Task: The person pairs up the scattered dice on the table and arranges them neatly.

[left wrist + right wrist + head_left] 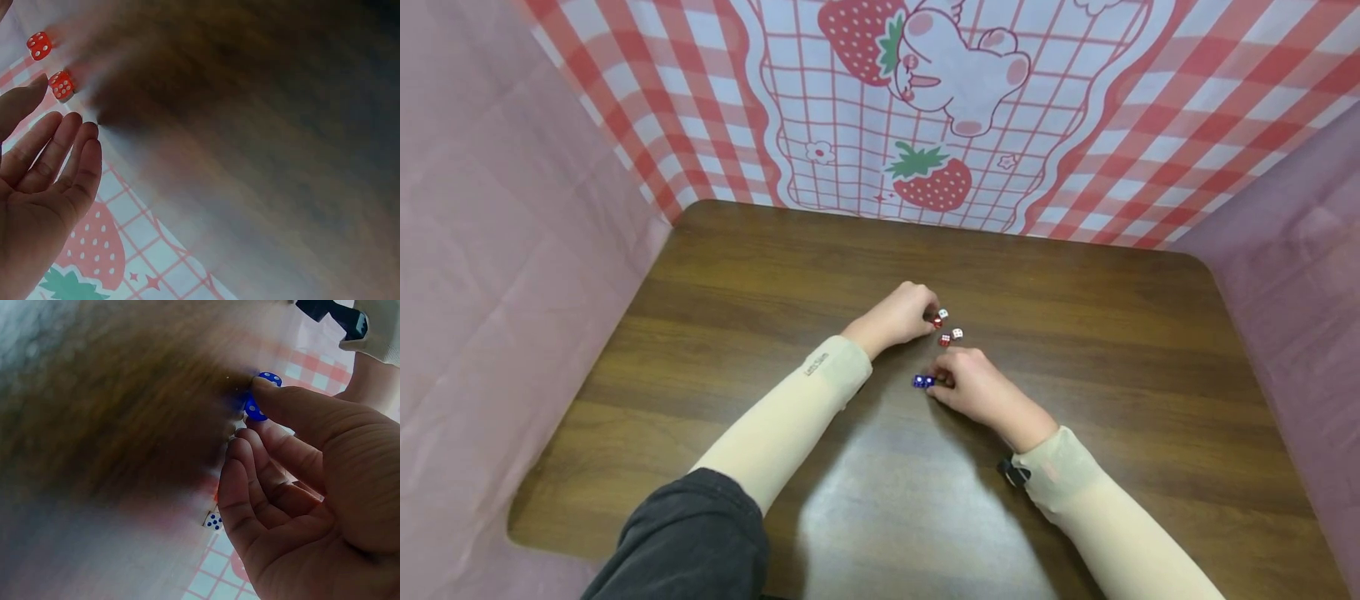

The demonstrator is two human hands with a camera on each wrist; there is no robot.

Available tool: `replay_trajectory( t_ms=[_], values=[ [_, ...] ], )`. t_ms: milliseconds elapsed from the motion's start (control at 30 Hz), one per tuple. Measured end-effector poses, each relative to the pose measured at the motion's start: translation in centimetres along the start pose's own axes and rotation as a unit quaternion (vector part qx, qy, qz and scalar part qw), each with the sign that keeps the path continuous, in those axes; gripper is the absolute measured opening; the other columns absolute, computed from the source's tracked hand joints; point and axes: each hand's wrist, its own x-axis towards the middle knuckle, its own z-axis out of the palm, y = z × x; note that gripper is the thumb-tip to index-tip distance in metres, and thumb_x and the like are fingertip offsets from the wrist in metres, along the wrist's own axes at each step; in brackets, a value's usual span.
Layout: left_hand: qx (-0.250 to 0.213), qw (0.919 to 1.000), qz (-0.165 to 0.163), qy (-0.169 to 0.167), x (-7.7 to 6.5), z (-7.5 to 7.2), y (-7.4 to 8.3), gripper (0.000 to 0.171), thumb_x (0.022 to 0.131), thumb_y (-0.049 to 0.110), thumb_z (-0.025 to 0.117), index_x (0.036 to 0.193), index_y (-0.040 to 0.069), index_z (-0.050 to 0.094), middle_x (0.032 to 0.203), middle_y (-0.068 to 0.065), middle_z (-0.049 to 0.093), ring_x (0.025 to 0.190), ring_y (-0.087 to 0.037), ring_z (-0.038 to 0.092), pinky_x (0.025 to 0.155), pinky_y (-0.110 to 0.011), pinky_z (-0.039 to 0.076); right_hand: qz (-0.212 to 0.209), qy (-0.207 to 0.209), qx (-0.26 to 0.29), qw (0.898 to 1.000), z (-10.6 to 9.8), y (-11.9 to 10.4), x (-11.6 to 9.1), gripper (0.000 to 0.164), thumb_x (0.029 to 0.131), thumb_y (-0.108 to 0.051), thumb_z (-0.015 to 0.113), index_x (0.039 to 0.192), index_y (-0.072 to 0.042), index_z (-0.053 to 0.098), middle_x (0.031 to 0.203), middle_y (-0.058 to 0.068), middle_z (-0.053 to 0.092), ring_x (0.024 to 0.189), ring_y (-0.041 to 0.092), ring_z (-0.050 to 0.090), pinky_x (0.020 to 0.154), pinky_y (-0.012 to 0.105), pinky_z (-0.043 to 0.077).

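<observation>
Two blue dice (919, 381) sit side by side on the table. My right hand (977, 387) pinches the nearer blue die (255, 410) between thumb and index finger; the other blue die (271, 377) shows behind the thumb. My left hand (904, 317) rests by a red die (937, 322) with a white die (943, 313) just beyond it. In the left wrist view its fingers are loosely extended, and the thumb tip is close to a red die (62, 86); contact is unclear. Between the hands lie another red die (944, 340) and a white die (957, 333).
The brown wooden table (760, 275) has rounded corners. A red-and-white checked cloth (700, 100) with strawberries hangs behind it, and pink cloth (490, 275) lines the sides. A black strap (1015, 473) is on the right wrist.
</observation>
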Motion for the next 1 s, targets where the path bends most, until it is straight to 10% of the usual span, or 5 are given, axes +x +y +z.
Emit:
replay_trajectory(
  t_ms=[1000],
  values=[
    [0.058, 0.9982, -0.019, -0.002, 0.98, 0.69, 0.53, 0.009, 0.089, 0.014, 0.078, 0.081, 0.011, 0.074, 0.080, 0.001, 0.067, 0.079, -0.017, 0.061, 0.076, -0.029, 0.050, 0.003, 0.006, 0.003, 1.000, 0.05, -0.15, -0.08, 0.015, 0.076, -0.003, 0.085, 0.084, -0.006, 0.073, 0.077, 0.002, 0.064, 0.067, 0.013, 0.059, 0.062, 0.030, 0.051]
  ],
)
